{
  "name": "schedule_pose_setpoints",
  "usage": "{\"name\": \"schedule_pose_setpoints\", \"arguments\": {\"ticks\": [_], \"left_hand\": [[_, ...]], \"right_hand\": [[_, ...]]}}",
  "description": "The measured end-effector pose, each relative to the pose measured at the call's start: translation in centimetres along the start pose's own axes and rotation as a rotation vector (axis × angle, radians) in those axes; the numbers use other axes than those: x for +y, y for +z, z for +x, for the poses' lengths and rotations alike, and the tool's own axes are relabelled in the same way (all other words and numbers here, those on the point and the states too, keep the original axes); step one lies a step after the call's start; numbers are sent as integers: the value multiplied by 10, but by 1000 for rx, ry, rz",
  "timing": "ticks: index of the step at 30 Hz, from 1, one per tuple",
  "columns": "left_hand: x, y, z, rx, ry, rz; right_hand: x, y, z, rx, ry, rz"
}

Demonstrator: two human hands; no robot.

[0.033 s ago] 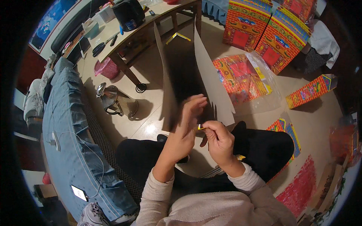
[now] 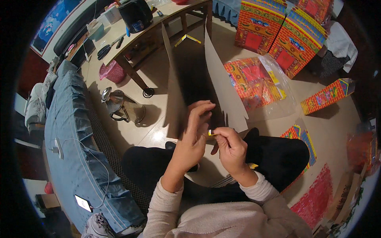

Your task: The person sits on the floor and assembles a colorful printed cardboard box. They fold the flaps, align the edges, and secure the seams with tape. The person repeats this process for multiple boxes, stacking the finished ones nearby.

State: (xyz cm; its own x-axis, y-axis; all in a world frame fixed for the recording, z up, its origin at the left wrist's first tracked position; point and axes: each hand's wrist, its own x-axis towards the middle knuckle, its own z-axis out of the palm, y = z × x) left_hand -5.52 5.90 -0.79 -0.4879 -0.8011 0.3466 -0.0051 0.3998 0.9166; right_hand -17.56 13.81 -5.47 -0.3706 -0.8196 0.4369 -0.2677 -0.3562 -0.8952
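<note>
A grey-brown card box (image 2: pixel 228 85), its inside dark, stands open in front of my knees. Along its far end runs a bent yellow-and-white edge (image 2: pixel 186 38). My left hand (image 2: pixel 190 139) is at the box's near end, its fingers stretched out and apart with nothing visible in them. Just to its right, my right hand (image 2: pixel 231 152) pinches a small yellow-and-white piece (image 2: pixel 211 133) between thumb and forefinger. The piece lies close to my left thumb; whether they touch I cannot tell.
Brick-patterned printed card boxes (image 2: pixel 260 29) stand at the far right, with a clear plastic bag of printed card (image 2: pixel 254 79) nearer. A narrow printed box (image 2: pixel 327 96) lies rightward. Left are a metal kettle (image 2: pixel 123 105), a wooden table (image 2: pixel 135 43) and a blue-covered sofa (image 2: pixel 71 131).
The fingers of my left hand have shifted slightly, and the box's left wall has moved a little. My right hand stays in place with the yellow-and-white piece.
</note>
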Motion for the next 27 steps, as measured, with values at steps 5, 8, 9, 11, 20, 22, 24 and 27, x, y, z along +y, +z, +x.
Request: {"name": "schedule_pose_setpoints", "arguments": {"ticks": [5,8,9,11,20,22,24,27], "left_hand": [[3,12,-22,276,119,427],[-4,19,-33,330,237,499],[-2,21,-36,357,254,512],[-4,22,-44,359,217,587],[-13,9,-47,341,231,648],[-15,7,-48,334,234,653],[-16,6,-48,329,224,665],[-19,4,-51,329,188,634]], "right_hand": [[-1,-3,2,16,5,-65],[1,-3,2,33,-25,-90],[1,-3,3,26,-33,-74],[2,-4,3,15,-42,-46],[1,-7,5,-18,-149,-189],[2,-10,3,-56,-120,-210],[1,-12,1,-76,-110,-246],[0,-10,4,-83,-143,-278]]}}
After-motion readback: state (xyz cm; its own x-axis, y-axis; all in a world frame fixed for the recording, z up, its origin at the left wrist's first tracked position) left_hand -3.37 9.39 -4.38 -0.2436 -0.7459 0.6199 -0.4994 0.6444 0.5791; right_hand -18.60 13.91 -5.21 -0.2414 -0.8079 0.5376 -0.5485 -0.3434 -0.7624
